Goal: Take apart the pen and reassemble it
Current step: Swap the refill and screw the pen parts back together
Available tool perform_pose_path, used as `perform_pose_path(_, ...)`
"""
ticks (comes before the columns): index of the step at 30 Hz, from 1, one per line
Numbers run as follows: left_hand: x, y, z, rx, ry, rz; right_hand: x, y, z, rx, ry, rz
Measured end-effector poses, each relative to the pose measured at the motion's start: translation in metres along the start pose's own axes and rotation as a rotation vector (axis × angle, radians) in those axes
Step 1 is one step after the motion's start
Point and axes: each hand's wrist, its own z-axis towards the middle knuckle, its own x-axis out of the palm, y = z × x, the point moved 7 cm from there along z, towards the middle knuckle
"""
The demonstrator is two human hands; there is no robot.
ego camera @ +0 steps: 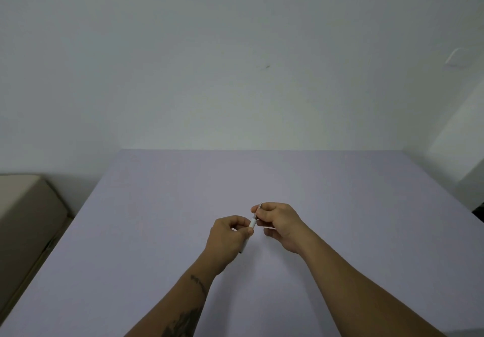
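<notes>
A slim white pen [253,223] is held above the pale lilac table [162,205], tilted with its thin grey tip end pointing up and away. My left hand [227,240] grips the white barrel low down; the barrel's dark lower end pokes out below the fist. My right hand [279,223] pinches the narrow tip section between thumb and fingers. The two hands sit close together, almost touching. Most of the barrel is hidden inside my left fist.
The table's far edge meets a plain white wall [235,75]. A beige upholstered piece of furniture [28,219] stands beside the table's left edge. A white wall switch [457,58] is at the upper right.
</notes>
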Motion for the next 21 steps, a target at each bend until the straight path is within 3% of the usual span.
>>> perform_pose_path(6, 0.006, -0.001, 0.0, 0.004, -0.007, 0.014, -0.006, 0.0, 0.002, -0.031, -0.097, -0.045)
perform_pose_path(12, 0.001, -0.001, 0.001, 0.005, -0.017, -0.009, 0.0, -0.001, -0.003, 0.04, 0.063, 0.085)
perform_pose_path(21, 0.004, -0.007, -0.003, 0.03, -0.027, 0.051, -0.004, 0.003, 0.007, -0.066, -0.109, -0.079)
